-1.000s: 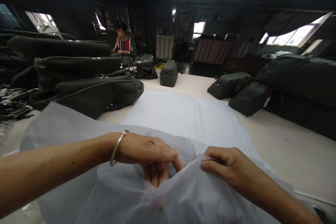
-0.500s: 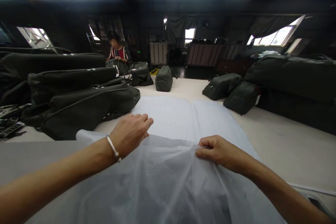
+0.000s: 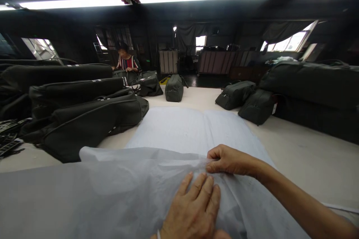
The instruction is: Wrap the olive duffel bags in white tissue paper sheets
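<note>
A thin, translucent whitish sheet [image 3: 117, 190] spreads over the near part of the table, wrinkled toward the middle. My right hand [image 3: 230, 160] pinches its upper edge between thumb and fingers. Just below and left of it, my left hand [image 3: 193, 205] lies on the sheet, palm down with the fingers stretched out; a bracelet shows at its wrist. Beyond both hands, flat white sheets [image 3: 179, 129] lie on the tabletop.
Dark bags [image 3: 95, 123] are piled at the left, with straps [image 3: 11, 134] beside them. A small dark bag [image 3: 174, 88] stands at the far middle. More dark bags [image 3: 256, 106] sit at the right. A person [image 3: 128, 61] is at the far left.
My left hand has moved right and nearer, from above the sheet's edge down onto the sheet beside my right hand. My right hand keeps its pinch in nearly the same place.
</note>
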Available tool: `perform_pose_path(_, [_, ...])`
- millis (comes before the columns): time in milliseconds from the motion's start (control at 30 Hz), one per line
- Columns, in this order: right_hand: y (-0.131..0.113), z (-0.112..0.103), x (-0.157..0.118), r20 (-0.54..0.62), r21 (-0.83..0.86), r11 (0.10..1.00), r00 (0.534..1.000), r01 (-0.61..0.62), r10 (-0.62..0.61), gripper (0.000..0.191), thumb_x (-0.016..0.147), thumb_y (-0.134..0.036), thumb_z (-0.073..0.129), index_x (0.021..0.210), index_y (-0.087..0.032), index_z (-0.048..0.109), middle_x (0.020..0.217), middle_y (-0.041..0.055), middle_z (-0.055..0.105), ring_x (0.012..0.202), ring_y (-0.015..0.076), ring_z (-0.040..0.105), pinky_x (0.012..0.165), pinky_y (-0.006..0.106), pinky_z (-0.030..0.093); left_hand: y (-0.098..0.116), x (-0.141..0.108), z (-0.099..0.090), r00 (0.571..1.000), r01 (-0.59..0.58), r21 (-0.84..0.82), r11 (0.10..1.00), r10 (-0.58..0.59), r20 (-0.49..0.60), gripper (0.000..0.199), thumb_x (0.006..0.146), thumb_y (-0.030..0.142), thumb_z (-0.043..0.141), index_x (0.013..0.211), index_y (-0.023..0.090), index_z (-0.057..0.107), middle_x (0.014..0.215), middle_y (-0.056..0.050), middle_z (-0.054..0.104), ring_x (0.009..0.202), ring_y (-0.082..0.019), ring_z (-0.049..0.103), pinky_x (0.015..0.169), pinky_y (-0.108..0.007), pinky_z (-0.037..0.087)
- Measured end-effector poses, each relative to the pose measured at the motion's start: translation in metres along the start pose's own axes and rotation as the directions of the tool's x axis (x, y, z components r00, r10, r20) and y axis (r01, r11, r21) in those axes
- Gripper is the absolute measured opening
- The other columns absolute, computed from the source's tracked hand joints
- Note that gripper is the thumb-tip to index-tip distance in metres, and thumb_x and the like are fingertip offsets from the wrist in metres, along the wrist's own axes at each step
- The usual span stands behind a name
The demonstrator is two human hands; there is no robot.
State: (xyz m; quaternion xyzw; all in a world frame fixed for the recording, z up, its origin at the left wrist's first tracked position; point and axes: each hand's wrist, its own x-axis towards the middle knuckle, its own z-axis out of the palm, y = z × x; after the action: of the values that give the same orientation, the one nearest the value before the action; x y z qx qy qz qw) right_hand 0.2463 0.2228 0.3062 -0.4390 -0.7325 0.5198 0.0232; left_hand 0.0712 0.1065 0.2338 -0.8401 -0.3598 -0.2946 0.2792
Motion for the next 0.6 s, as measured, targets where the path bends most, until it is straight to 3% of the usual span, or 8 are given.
perform_pose_path(167, [0.018,-0.024,-0.021,-0.087,-0.004,1.000,0.996,-0.021,0.020,0.029,0.070,-0.039,0.073,0.088,-0.017,0.067,0.067,-0.0033,0.057,0.059,0.0090,0.044,0.051,0.021,0.031,-0.006,-0.003,0.003,0.999,-0.039,-0.002,0.999,0.039,0.015,0.069,0.089,0.074,0.027,0.123,0.025,0.061,0.126,-0.003,0.063,0.121,-0.026,0.051,0.115,-0.048,0.020])
perform_pose_path(267, [0.052,-0.040,-0.063,-0.217,0.016,0.997,0.973,-0.078,0.079,0.051,0.074,-0.049,0.071,0.115,-0.020,0.063,0.075,-0.0009,0.063,0.067,0.0136,0.054,0.057,0.022,0.039,-0.008,-0.001,-0.001,0.993,-0.095,0.008,0.995,0.095,0.074,0.069,0.089,0.074,0.029,0.126,0.024,0.059,0.127,-0.003,0.063,0.119,-0.028,0.052,0.113,-0.048,0.023])
perform_pose_path(333, [0.080,-0.037,-0.097,-0.344,0.129,0.985,0.927,-0.111,0.150,0.059,0.075,-0.056,0.069,0.123,-0.022,0.060,0.083,0.0020,0.066,0.075,0.0173,0.059,0.063,0.025,0.045,-0.009,0.001,-0.007,0.984,-0.101,-0.027,0.995,0.104,0.143,0.066,0.091,0.071,0.033,0.130,0.022,0.056,0.130,-0.003,0.062,0.120,-0.028,0.052,0.110,-0.047,0.029])
perform_pose_path(467, [0.118,0.005,-0.150,-0.510,0.447,0.888,0.786,-0.104,0.349,0.057,0.070,-0.065,0.067,0.106,-0.020,0.067,0.089,0.0062,0.068,0.083,0.0216,0.063,0.070,0.030,0.052,-0.007,0.004,-0.018,0.946,0.021,-0.163,0.986,0.033,0.322,0.062,0.093,0.065,0.040,0.139,0.025,0.045,0.141,-0.002,0.054,0.129,-0.029,0.046,0.106,-0.049,0.036])
perform_pose_path(600, [0.108,0.056,-0.159,-0.550,0.486,0.868,0.737,-0.102,0.394,0.048,0.069,-0.065,0.067,0.084,-0.019,0.070,0.072,0.0015,0.066,0.066,0.0174,0.059,0.060,0.026,0.048,-0.004,0.006,-0.022,0.908,0.110,-0.226,0.968,-0.006,0.418,0.058,0.094,0.062,0.042,0.142,0.029,0.040,0.146,-0.001,0.049,0.135,-0.029,0.041,0.109,-0.054,0.034])
